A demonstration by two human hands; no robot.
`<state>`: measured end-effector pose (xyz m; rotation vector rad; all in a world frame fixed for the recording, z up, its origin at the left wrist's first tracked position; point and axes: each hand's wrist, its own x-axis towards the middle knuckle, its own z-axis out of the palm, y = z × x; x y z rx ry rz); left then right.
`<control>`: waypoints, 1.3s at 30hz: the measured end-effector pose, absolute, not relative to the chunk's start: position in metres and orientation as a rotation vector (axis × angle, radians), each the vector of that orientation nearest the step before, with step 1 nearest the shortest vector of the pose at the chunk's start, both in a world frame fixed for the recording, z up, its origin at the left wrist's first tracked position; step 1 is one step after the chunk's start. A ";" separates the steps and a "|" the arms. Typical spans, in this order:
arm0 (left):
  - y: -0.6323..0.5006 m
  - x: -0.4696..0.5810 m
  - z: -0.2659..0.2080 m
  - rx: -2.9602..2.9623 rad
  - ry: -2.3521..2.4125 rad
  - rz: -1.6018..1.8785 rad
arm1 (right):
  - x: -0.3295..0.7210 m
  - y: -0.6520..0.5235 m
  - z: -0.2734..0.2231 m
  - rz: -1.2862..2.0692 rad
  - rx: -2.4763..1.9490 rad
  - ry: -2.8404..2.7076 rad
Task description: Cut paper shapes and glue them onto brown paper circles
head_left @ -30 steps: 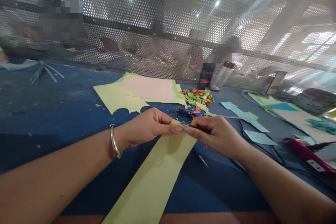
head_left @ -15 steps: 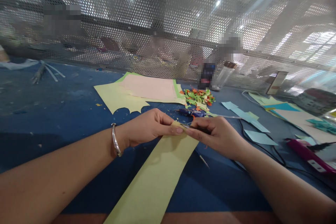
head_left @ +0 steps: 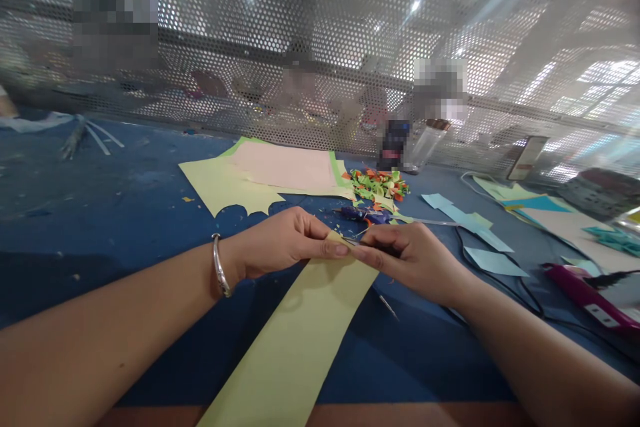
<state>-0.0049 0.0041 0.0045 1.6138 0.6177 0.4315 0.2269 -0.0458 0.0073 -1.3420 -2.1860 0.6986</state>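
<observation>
A long pale yellow-green paper strip (head_left: pixel 305 333) runs from my fingers down past the table's front edge. My left hand (head_left: pixel 295 240), with a silver bangle at the wrist, pinches the strip's far end between thumb and fingers. Closed at the strip's far right corner, my right hand (head_left: pixel 410 257) grips a thin metal tool (head_left: pixel 351 240) with pointed tips. Those tips lie at the paper's edge, close to my left thumb; the rest of the tool is mostly hidden in my fingers. Just beyond the hands lies a blue glue gun (head_left: pixel 365 215) with an orange trigger.
Pink paper (head_left: pixel 290 163) lies over cut yellow-green sheets (head_left: pixel 225 187). Behind the glue gun is a pile of green and orange scraps (head_left: pixel 380 185). Light blue paper pieces (head_left: pixel 495 261), black cables and a magenta power strip (head_left: pixel 593 297) are right. A perforated metal screen (head_left: pixel 250 47) closes the back.
The metal tool's pointed tips have shifted slightly at the paper's edge, and my right fingers have moved a little. My left hand and the strip are almost still.
</observation>
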 end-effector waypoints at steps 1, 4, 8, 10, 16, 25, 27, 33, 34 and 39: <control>0.004 -0.005 0.005 1.617 0.617 0.433 | 0.227 -0.046 0.007 0.695 -1.344 -2.185; 0.004 -0.005 0.004 1.622 0.617 0.436 | 0.227 -0.046 0.007 0.674 -1.339 -2.192; 0.004 -0.005 0.003 1.667 0.630 0.449 | 0.227 -0.046 0.006 0.653 -1.346 -2.207; 0.004 -0.005 0.002 1.684 0.634 0.457 | 0.227 -0.046 0.007 0.644 -1.349 -2.213; 0.002 -0.004 0.004 1.648 0.623 0.441 | 0.227 -0.045 0.007 0.653 -1.351 -2.203; 0.003 -0.004 0.002 1.652 0.613 0.426 | 0.226 -0.046 0.006 0.656 -1.329 -2.222; 0.004 -0.004 -0.001 1.646 0.599 0.423 | 0.226 -0.046 0.007 0.653 -1.329 -2.227; 0.005 -0.004 -0.003 1.679 0.612 0.434 | 0.224 -0.046 0.005 0.627 -1.336 -2.243; 0.004 -0.004 -0.003 1.686 0.620 0.433 | 0.224 -0.046 0.005 0.624 -1.336 -2.243; 0.004 -0.002 -0.003 1.692 0.607 0.441 | 0.223 -0.045 0.005 0.646 -1.342 -2.232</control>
